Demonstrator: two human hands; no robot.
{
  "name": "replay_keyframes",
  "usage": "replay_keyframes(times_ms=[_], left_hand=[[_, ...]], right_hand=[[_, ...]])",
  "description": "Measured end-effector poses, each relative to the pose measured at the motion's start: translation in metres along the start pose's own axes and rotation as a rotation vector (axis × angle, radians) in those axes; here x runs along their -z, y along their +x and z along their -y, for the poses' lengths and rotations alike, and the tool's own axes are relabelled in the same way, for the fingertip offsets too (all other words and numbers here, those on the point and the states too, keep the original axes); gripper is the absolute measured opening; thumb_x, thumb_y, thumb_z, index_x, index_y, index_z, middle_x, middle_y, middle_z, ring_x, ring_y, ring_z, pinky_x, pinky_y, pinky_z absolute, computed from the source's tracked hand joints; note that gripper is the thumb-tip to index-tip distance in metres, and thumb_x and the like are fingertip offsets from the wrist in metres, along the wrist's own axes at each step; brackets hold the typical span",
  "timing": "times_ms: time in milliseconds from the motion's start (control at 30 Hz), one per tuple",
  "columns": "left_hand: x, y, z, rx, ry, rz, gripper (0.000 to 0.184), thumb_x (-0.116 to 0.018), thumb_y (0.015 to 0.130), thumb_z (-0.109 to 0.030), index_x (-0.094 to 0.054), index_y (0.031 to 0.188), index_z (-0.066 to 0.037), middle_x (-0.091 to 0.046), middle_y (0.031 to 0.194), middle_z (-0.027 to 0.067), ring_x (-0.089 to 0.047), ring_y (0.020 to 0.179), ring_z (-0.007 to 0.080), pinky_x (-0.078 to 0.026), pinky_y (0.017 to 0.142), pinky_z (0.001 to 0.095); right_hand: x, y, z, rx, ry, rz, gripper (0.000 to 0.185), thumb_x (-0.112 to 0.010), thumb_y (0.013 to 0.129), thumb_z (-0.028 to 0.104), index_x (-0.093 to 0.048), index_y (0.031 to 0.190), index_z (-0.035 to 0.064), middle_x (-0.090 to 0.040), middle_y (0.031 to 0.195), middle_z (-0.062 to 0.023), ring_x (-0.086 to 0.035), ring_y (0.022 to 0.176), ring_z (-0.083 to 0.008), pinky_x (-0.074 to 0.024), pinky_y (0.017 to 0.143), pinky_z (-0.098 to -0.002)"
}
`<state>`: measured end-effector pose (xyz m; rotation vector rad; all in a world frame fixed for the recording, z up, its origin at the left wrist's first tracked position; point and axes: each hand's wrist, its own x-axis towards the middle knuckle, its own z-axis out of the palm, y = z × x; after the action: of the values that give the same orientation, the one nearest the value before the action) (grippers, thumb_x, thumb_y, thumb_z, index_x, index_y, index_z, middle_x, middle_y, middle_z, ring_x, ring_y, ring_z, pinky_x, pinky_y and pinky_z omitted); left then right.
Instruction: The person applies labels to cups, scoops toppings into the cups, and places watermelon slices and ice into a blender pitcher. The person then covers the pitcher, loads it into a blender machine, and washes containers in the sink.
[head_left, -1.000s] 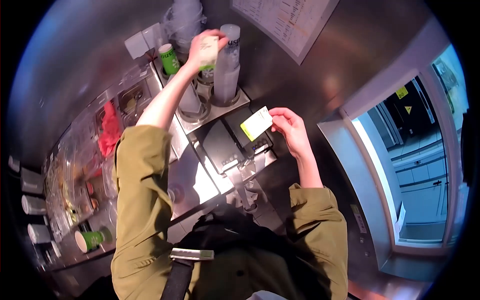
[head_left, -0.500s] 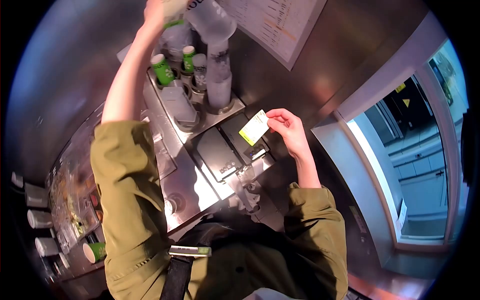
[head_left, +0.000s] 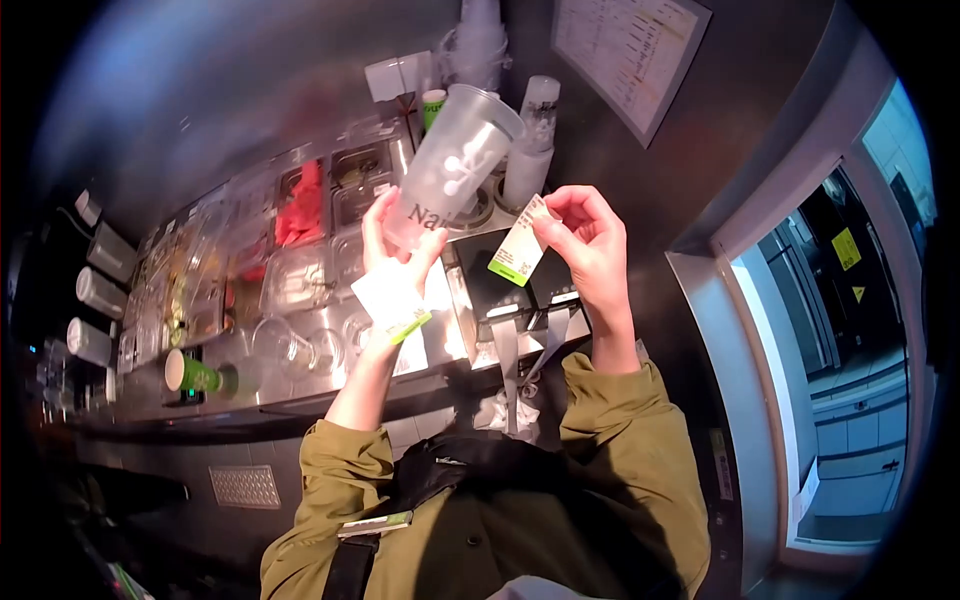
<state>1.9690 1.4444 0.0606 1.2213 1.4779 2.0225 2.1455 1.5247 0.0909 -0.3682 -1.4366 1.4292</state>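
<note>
A clear plastic cup [head_left: 455,165] with white and dark print is tilted in my left hand [head_left: 390,260], fingers closed round its lower end. A white label with a green edge [head_left: 388,300] lies against the palm and wrist of that hand. My right hand [head_left: 592,240] pinches another white label with a green edge [head_left: 520,245] by its upper corner, just right of the cup. Below the labels are two black label printers [head_left: 490,285] side by side, with pale paper strips [head_left: 508,350] hanging from their fronts.
Stacked clear cups [head_left: 530,165] stand in a metal holder behind the printers. Lidded food containers [head_left: 300,275] and a red cloth-like item [head_left: 300,210] fill the left counter. A green cup [head_left: 190,372] is near its front edge. A printed sheet [head_left: 630,55] hangs on the wall.
My left hand has come back down from the cup stacks with a clear cup. My right hand still holds its label, now closer to the cup. The view has shifted left.
</note>
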Motion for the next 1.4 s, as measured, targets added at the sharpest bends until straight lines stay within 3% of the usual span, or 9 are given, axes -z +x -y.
replay_keyframes(times_ms=[500,633,933,1133,1200,1233,1267,1300,1400], left_hand=[[0.027,-0.067,0.0,0.082,-0.038,-0.138,0.065,-0.067,0.073,-0.016,-0.031,0.127,-0.006,-0.04,0.122,0.0138,-0.042,0.111,0.022,-0.037,0.091,0.0347],[0.02,-0.065,0.004,-0.01,-0.203,-0.169,0.066,-0.069,0.071,-0.018,-0.033,0.126,-0.006,-0.036,0.124,0.0133,-0.043,0.107,0.023,-0.035,0.09,0.0373],[0.014,-0.071,0.002,-0.336,0.428,-0.186,0.073,-0.071,0.064,-0.008,-0.034,0.127,-0.009,-0.035,0.116,0.0152,-0.04,0.108,0.0288,-0.036,0.09,0.0375],[0.018,-0.066,0.003,-0.514,0.419,-0.205,0.082,-0.073,0.059,-0.005,-0.031,0.13,-0.009,-0.039,0.116,0.0142,-0.042,0.108,0.0278,-0.037,0.09,0.038],[0.025,-0.061,0.001,-0.457,0.447,-0.207,0.08,-0.073,0.06,-0.002,-0.032,0.128,-0.007,-0.038,0.117,0.0143,-0.042,0.109,0.0267,-0.038,0.09,0.0372],[0.031,-0.054,0.001,-0.405,0.44,-0.216,0.079,-0.073,0.06,-0.002,-0.032,0.128,-0.006,-0.038,0.117,0.0151,-0.042,0.108,0.0273,-0.038,0.09,0.0373],[0.035,-0.048,0.001,-0.353,0.436,-0.227,0.077,-0.073,0.061,-0.002,-0.033,0.127,-0.006,-0.037,0.117,0.0158,-0.042,0.108,0.0279,-0.039,0.09,0.0375],[0.036,-0.041,0.002,-0.158,-0.047,-0.221,0.068,-0.071,0.065,-0.002,-0.036,0.124,-0.005,-0.038,0.117,0.0136,-0.044,0.106,0.0235,-0.041,0.089,0.0348],[0.058,-0.027,0.02,-0.184,0.054,-0.338,0.066,-0.069,0.066,0.0,-0.038,0.124,-0.007,-0.035,0.117,0.0124,-0.043,0.106,0.0227,-0.041,0.089,0.0345]], right_hand=[[-0.021,-0.079,0.003,-0.229,-0.23,0.341,0.023,-0.064,0.075,0.004,-0.052,0.093,-0.0007,-0.055,0.083,-0.0026,-0.052,0.075,-0.0065,-0.0429,0.065,-0.0203],[-0.024,-0.098,0.0,-0.3,-0.212,0.387,0.018,-0.062,0.076,0.005,-0.052,0.09,-0.0009,-0.054,0.08,-0.001,-0.05,0.072,-0.005,-0.0418,0.064,-0.0193],[-0.062,-0.1,-0.015,-0.24,-0.353,0.361,0.023,-0.059,0.078,0.001,-0.056,0.101,0.0,-0.047,0.06,0.0076,-0.034,0.049,0.0027,-0.027,0.046,-0.0146],[-0.067,-0.084,-0.017,-0.449,0.059,0.523,0.009,-0.061,0.079,0.005,-0.053,0.079,0.0012,-0.044,0.056,0.0078,-0.035,0.049,0.001,-0.0257,0.044,-0.0157],[-0.067,-0.093,-0.024,-0.347,-0.096,0.523,0.009,-0.061,0.078,0.005,-0.054,0.079,0.0008,-0.045,0.056,0.0072,-0.038,0.049,0.0002,-0.0275,0.044,-0.0163],[-0.069,-0.097,-0.024,-0.013,-0.39,0.525,0.009,-0.062,0.075,0.004,-0.055,0.078,0.0001,-0.049,0.054,0.0032,-0.041,0.046,-0.0016,-0.0302,0.041,-0.0185],[-0.076,-0.102,-0.026,0.228,-0.361,0.463,0.01,-0.064,0.071,0.001,-0.055,0.077,-0.002,-0.051,0.051,-0.0012,-0.044,0.042,-0.0045,-0.0319,0.039,-0.0211],[-0.081,-0.105,-0.022,0.368,-0.344,0.487,0.01,-0.063,0.07,-0.001,-0.055,0.076,-0.0023,-0.05,0.05,-0.0027,-0.045,0.041,-0.0058,-0.0331,0.038,-0.0217],[-0.086,-0.112,-0.001,0.639,-0.214,0.416,0.01,-0.062,0.067,-0.005,-0.053,0.072,-0.0027,-0.051,0.05,-0.0052,-0.046,0.04,-0.0075,-0.0359,0.037,-0.0226]])
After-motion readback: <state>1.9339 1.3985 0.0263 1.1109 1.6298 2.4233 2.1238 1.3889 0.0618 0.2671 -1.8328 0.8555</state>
